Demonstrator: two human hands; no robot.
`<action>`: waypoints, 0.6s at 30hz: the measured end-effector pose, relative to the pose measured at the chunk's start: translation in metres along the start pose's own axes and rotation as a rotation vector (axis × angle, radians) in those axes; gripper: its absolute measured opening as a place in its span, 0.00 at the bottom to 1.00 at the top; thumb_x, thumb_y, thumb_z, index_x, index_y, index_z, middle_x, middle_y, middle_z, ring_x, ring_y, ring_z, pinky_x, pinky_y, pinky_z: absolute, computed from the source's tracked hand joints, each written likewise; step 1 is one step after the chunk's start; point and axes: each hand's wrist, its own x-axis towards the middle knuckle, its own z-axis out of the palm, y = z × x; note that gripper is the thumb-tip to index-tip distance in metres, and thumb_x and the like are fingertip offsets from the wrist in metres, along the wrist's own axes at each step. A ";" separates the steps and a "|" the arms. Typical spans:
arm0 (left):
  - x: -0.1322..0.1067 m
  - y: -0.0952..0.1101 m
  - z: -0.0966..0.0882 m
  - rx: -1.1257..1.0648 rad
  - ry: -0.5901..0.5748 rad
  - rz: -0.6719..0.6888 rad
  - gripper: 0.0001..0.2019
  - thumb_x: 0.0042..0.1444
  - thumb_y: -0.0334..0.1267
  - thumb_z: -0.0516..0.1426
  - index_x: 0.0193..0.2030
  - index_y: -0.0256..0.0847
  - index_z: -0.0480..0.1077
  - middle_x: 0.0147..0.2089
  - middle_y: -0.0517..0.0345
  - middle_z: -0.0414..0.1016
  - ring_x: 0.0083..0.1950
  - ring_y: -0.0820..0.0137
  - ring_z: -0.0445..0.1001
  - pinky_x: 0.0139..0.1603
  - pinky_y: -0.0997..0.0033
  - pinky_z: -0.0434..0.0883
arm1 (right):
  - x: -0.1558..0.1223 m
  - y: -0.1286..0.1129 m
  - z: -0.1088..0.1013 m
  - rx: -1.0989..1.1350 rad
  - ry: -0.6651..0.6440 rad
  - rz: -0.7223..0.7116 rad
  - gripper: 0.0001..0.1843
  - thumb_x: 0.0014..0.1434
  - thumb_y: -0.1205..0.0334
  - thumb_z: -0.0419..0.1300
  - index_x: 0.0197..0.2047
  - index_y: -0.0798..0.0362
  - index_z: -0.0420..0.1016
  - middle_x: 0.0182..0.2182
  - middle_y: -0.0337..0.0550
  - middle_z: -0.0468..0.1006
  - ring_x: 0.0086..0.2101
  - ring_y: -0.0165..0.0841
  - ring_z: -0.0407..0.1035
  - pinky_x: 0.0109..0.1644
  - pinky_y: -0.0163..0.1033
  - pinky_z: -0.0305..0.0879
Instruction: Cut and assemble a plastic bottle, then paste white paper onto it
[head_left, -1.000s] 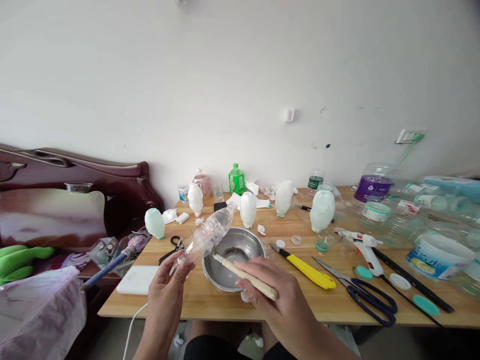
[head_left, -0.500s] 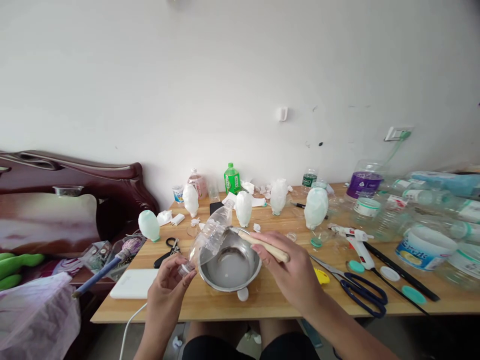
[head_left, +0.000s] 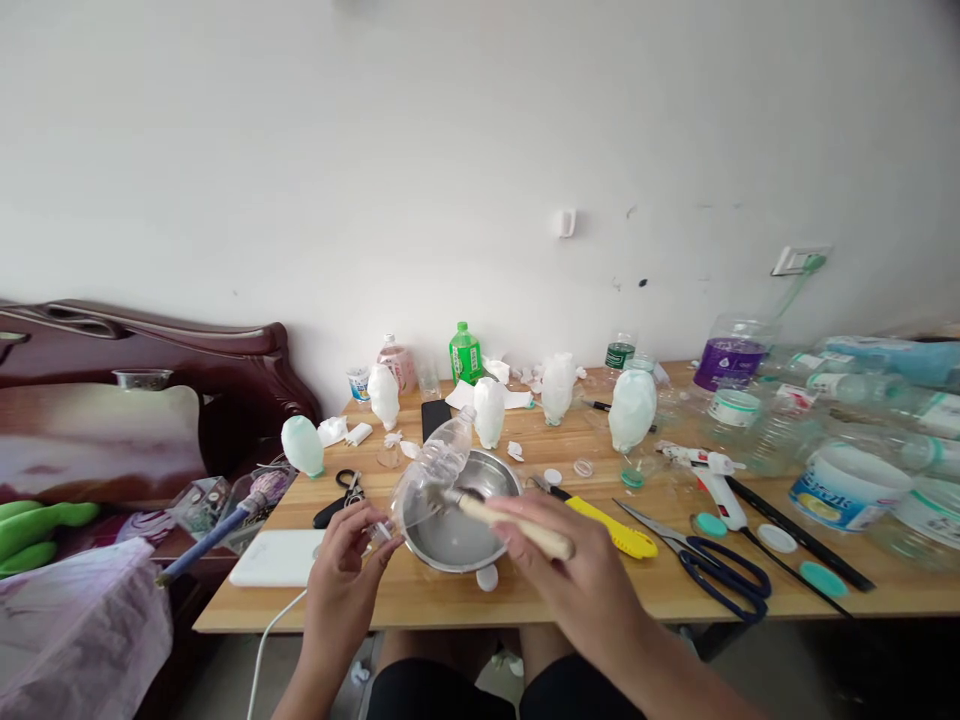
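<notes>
My left hand [head_left: 346,565] pinches one end of a clear plastic bottle [head_left: 448,452], which tilts up and away over the left side of a steel bowl [head_left: 504,472]. Whitish liquid lies in the bowl. In my right hand [head_left: 574,565] is a brush [head_left: 517,524], gripped by its pale wooden handle. Its bristle end meets or nearly meets the bottle's lower side above the bowl; exact contact is hard to make out. Beyond the bowl stands a white-covered bottle shape [head_left: 489,412], with another white-covered shape [head_left: 557,388] to its right.
Right of the bowl lie a yellow utility knife [head_left: 615,526], large scissors [head_left: 701,560] and a glue gun [head_left: 720,490]. Several clear bottles and a plastic tub [head_left: 847,490] crowd the right side. At left are a white power bank [head_left: 276,557] and small black scissors [head_left: 341,498].
The brush has moved from the bowl's far rim down and left to the bottle. My right hand has shifted slightly, uncovering the yellow knife. The view has shifted a little.
</notes>
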 end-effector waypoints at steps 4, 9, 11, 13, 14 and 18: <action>-0.001 0.002 -0.002 -0.115 0.031 -0.229 0.18 0.41 0.43 0.72 0.39 0.44 0.76 0.41 0.55 0.77 0.44 0.64 0.77 0.50 0.68 0.74 | 0.021 0.014 -0.019 -0.087 0.149 0.073 0.11 0.65 0.58 0.60 0.47 0.51 0.81 0.40 0.45 0.84 0.39 0.35 0.78 0.45 0.39 0.75; -0.004 -0.003 0.005 -0.211 0.072 -0.415 0.22 0.42 0.46 0.72 0.43 0.42 0.74 0.37 0.58 0.80 0.39 0.67 0.79 0.46 0.70 0.75 | 0.010 0.001 -0.005 -0.055 0.081 -0.030 0.10 0.64 0.62 0.61 0.48 0.51 0.80 0.40 0.45 0.84 0.40 0.34 0.78 0.45 0.36 0.74; -0.004 0.000 0.009 -0.304 0.107 -0.443 0.22 0.41 0.46 0.72 0.42 0.41 0.75 0.36 0.59 0.80 0.36 0.69 0.79 0.43 0.72 0.76 | -0.004 -0.008 0.007 -0.001 -0.019 -0.062 0.10 0.64 0.63 0.61 0.48 0.52 0.80 0.39 0.44 0.83 0.40 0.33 0.78 0.45 0.35 0.74; -0.002 0.006 0.012 -0.398 0.132 -0.493 0.22 0.38 0.47 0.73 0.38 0.38 0.76 0.34 0.59 0.79 0.33 0.71 0.77 0.39 0.72 0.76 | -0.013 -0.010 0.015 0.030 -0.117 -0.058 0.10 0.64 0.63 0.62 0.48 0.52 0.81 0.38 0.44 0.83 0.38 0.32 0.78 0.45 0.34 0.74; -0.001 0.010 0.013 -0.432 0.138 -0.527 0.23 0.36 0.47 0.74 0.36 0.37 0.76 0.32 0.59 0.78 0.31 0.72 0.76 0.37 0.73 0.76 | -0.014 -0.009 0.016 0.032 -0.138 -0.046 0.10 0.64 0.63 0.62 0.48 0.52 0.81 0.37 0.44 0.83 0.38 0.33 0.78 0.45 0.35 0.75; 0.003 0.023 0.009 -0.443 0.099 -0.604 0.24 0.35 0.49 0.74 0.33 0.34 0.77 0.27 0.59 0.75 0.26 0.76 0.70 0.27 0.78 0.71 | 0.003 0.010 -0.002 -0.019 0.015 0.004 0.11 0.64 0.61 0.61 0.48 0.51 0.81 0.40 0.46 0.84 0.39 0.35 0.79 0.44 0.37 0.75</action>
